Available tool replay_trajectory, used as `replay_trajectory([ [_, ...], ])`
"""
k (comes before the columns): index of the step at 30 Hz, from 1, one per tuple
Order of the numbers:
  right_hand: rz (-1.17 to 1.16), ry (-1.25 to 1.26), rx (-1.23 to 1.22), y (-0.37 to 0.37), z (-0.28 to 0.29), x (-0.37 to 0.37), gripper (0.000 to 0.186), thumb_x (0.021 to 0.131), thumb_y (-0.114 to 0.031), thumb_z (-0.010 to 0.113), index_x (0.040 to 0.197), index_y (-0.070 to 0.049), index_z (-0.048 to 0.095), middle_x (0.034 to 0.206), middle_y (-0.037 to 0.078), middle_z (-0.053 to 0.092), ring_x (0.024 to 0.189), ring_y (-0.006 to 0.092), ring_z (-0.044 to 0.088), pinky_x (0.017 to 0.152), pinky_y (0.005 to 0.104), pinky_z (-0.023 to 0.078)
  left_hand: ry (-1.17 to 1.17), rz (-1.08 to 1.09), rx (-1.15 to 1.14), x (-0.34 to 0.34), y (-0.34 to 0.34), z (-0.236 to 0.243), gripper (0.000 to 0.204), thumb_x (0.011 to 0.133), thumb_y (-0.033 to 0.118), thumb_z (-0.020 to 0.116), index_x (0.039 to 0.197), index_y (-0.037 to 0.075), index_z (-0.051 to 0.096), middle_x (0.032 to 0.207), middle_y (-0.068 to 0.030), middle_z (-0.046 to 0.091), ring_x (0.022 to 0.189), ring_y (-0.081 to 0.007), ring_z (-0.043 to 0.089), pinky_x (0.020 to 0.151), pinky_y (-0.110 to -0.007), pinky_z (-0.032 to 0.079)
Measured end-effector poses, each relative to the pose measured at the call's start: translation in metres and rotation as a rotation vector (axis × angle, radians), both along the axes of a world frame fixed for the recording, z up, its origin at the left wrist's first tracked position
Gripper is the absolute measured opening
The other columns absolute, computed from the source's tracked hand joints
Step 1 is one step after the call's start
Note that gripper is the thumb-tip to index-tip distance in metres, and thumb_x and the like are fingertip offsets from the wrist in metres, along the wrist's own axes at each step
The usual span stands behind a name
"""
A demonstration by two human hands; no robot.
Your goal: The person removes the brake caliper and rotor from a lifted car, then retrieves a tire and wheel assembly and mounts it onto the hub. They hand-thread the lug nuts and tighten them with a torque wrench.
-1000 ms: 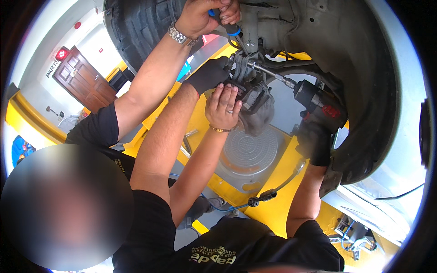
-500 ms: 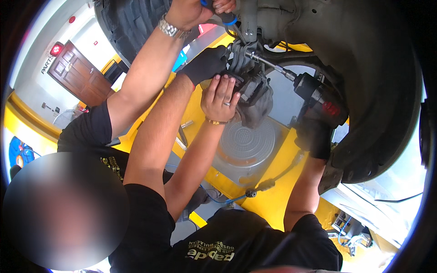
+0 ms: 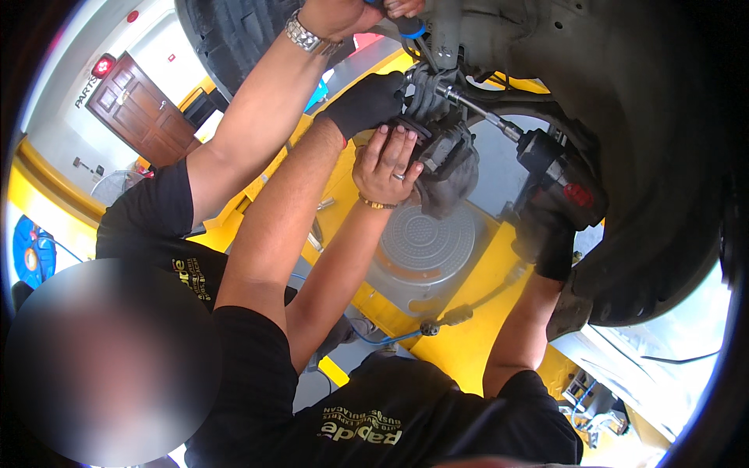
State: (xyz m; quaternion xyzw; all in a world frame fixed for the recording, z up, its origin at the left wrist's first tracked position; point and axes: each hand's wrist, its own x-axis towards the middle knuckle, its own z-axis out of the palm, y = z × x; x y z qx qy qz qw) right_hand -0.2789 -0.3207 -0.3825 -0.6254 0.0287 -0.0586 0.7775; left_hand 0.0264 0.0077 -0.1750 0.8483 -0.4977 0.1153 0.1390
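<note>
My right hand (image 3: 555,246), in a black glove, grips a black and red impact wrench (image 3: 563,175). Its long shiny extension and socket (image 3: 488,115) reach left to the suspension knuckle (image 3: 427,87). On the knuckle's other side is my left hand (image 3: 367,105), also gloved in black, its fingers curled beside a small shiny metal end; what they hold is mostly hidden. Just below, a co-worker's bare hand (image 3: 388,165) with a ring rests against the brake caliper (image 3: 449,160). The co-worker's other hand (image 3: 335,17), watch at the wrist, holds a blue and black handle (image 3: 409,25) above.
The dark wheel arch (image 3: 651,156) curves round the right side, and a tyre (image 3: 230,39) stands at the upper left. Beneath the caliper lies a round ribbed metal plate (image 3: 427,238) in the yellow lift (image 3: 468,343). A blue air hose (image 3: 390,340) crosses below.
The whole view has shifted slightly, so most things sit a little further right. Both my hands and the co-worker's keep their places on the parts and tools.
</note>
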Motion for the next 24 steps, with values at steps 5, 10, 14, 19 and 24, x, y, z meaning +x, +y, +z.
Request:
replay_trajectory([
  [5,0.151,-0.028,0.636,0.032,0.055,-0.012,0.049,0.080,-0.008,0.073,0.125,-0.008,0.053,0.091,0.012,0.061,0.068,0.0248,0.059,0.066,0.0373,0.050,-0.057,0.052,0.023,0.003,0.006,-0.009,0.023,0.089,0.015,0.063,0.107,0.000,0.065,0.095,-0.0253,0.073,0.090,-0.0428,0.071,0.081,-0.050,0.055],
  [10,0.230,0.040,0.771,0.009,0.037,-0.008,0.047,0.085,-0.008,0.071,0.128,-0.008,0.052,0.092,0.014,0.061,0.069,0.0258,0.060,0.067,0.0381,0.051,-0.033,-0.050,0.005,-0.008,0.002,0.006,0.021,0.091,0.015,0.063,0.106,0.000,0.064,0.094,-0.0255,0.071,0.091,-0.0441,0.070,0.081,-0.050,0.055],
  [14,0.379,0.027,0.755,-0.004,0.016,0.007,0.047,0.087,-0.007,0.071,0.130,-0.009,0.051,0.093,0.014,0.061,0.069,0.0261,0.060,0.066,0.0398,0.051,-0.011,-0.023,0.008,-0.012,0.004,0.010,0.020,0.094,0.014,0.064,0.108,0.000,0.061,0.096,-0.0270,0.069,0.092,-0.0462,0.068,0.079,-0.050,0.054],
  [19,0.201,0.099,1.600,0.000,-0.010,-0.003,0.042,0.095,-0.026,0.067,0.131,-0.009,0.051,0.096,0.015,0.061,0.071,0.0279,0.060,0.065,0.0435,0.050,-0.010,-0.015,-0.034,-0.013,0.005,0.006,0.021,0.094,0.014,0.064,0.109,0.000,0.061,0.096,-0.0271,0.069,0.092,-0.0465,0.068,0.079,-0.050,0.054],
  [24,0.457,0.107,1.335,-0.022,-0.014,0.004,0.041,0.098,-0.028,0.064,0.133,-0.010,0.051,0.097,0.013,0.061,0.071,0.0270,0.060,0.064,0.0421,0.049,-0.054,-0.030,-0.031,-0.013,0.005,0.006,0.025,0.090,0.015,0.062,0.110,0.001,0.066,0.095,-0.0259,0.073,0.089,-0.0432,0.071,0.081,-0.050,0.056],
])
